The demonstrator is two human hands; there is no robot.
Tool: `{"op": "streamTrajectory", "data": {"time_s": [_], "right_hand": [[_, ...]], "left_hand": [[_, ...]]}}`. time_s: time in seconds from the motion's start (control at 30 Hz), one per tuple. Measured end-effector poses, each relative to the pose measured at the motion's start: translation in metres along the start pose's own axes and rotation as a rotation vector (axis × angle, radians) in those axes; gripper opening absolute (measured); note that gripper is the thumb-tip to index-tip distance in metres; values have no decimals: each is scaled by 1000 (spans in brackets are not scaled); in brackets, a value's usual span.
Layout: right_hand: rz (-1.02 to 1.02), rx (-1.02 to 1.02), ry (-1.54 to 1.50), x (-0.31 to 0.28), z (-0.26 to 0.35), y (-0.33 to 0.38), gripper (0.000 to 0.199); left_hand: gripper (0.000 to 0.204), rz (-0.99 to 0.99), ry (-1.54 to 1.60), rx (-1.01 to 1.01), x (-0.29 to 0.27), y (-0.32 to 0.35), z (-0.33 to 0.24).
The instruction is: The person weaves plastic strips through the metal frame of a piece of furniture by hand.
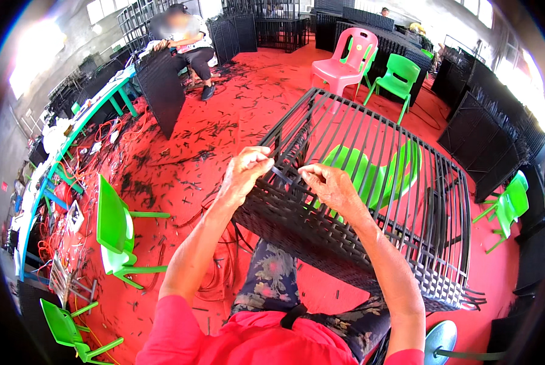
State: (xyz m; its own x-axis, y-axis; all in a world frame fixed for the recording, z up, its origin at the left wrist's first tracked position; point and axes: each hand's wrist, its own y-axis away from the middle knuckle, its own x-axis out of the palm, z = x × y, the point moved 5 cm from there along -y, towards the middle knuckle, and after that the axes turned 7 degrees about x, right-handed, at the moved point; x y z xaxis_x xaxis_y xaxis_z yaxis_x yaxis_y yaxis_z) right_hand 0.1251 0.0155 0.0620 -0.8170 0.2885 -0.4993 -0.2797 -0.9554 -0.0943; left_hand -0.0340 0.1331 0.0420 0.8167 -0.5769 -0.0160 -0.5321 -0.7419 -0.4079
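A black frame (pixel 370 121) with many parallel bars stands tilted before my knees, its near side covered in woven black strips (pixel 309 237). At the frame's left end, my left hand (pixel 243 173) pinches a flat black weaving strip (pixel 284 175) between thumb and fingers. My right hand (pixel 333 187), just to the right over the bars, is also closed in a pinch at the strip's other side. The fingertips partly cover the strip. Loose strip ends dangle below the frame's left corner. Through the bars shows a green chair (pixel 370 173) beneath or behind the frame.
Green chairs (pixel 111 228) stand at left and right, with a pink chair (pixel 345 61) beyond the frame. A long table (pixel 62 152) runs along the left. Strip scraps litter the red floor (pixel 205 131). A seated person (pixel 190 42) works on a black panel (pixel 160 91). Black panels (pixel 485 143) stack at right.
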Motion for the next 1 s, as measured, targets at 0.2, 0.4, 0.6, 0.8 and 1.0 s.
{"op": "streamTrajectory", "data": {"time_s": [0.2, 0.4, 0.6, 0.8, 1.0], "right_hand": [[271, 247, -150, 25, 21, -6, 26], [169, 198, -347, 39, -23, -21, 22], [7, 94, -55, 43, -23, -31, 29], [46, 133, 31, 35, -24, -27, 34], [85, 150, -42, 28, 0, -12, 30]], "left_hand": [[16, 158, -301, 29, -5, 0, -5], [19, 315, -884, 286, -2, -2, 0], [20, 591, -1010, 260, 4, -16, 21], [21, 446, -797, 54, 11, -15, -7], [18, 219, -454, -101, -8, -8, -6]]}}
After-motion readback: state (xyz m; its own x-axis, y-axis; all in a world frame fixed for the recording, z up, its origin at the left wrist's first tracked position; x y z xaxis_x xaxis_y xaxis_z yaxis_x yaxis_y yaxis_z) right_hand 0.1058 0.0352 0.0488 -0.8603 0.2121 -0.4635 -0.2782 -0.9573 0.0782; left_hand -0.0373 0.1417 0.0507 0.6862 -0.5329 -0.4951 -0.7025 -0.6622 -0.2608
